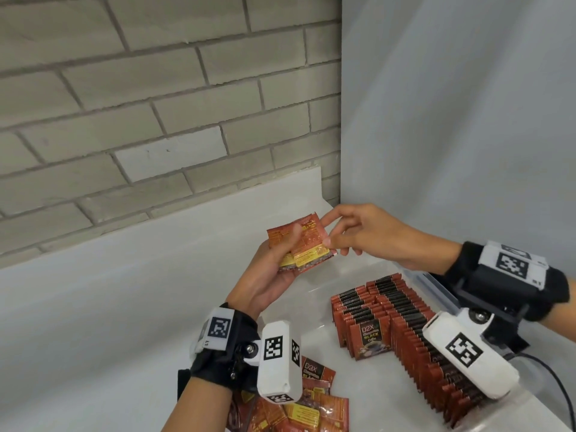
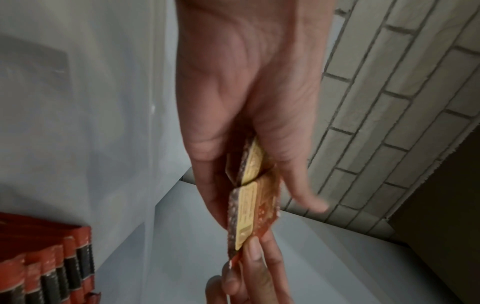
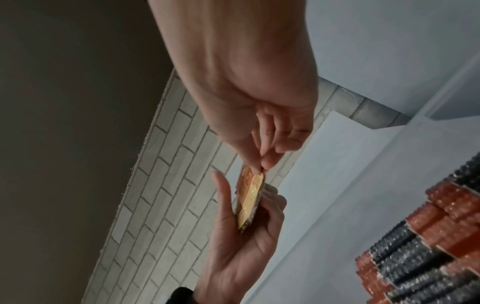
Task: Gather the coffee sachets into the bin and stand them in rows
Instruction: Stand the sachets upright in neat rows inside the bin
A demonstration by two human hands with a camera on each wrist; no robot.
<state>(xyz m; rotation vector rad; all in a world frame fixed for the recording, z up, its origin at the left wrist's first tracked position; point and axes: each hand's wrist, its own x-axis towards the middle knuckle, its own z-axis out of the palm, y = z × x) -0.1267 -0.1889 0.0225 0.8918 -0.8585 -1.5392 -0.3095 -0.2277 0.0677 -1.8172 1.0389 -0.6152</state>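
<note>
Cradling two coffee sachets [image 1: 299, 247] in curled fingers, the left hand [image 1: 268, 275] hovers above the clear bin [image 1: 436, 285]; the right hand [image 1: 367, 235] pinches one sachet's edge. Left wrist: sachets [image 2: 249, 197] fanned, right fingertips [image 2: 249, 265] clamping the outer corner. Right wrist: thumb and forefinger [image 3: 265, 162] nip the top sachet [image 3: 250, 197] above the standing rows [image 3: 428, 246].

Both forearms are bare. Each wrist wears a black fabric strap carrying a white block printed with black square-coded markers. A white capsule-shaped camera [image 1: 279, 360], also marker-printed, hangs off the left strap by a screwed joint; the right one [image 1: 467, 353] sits on a black bracket with a black cable
</note>
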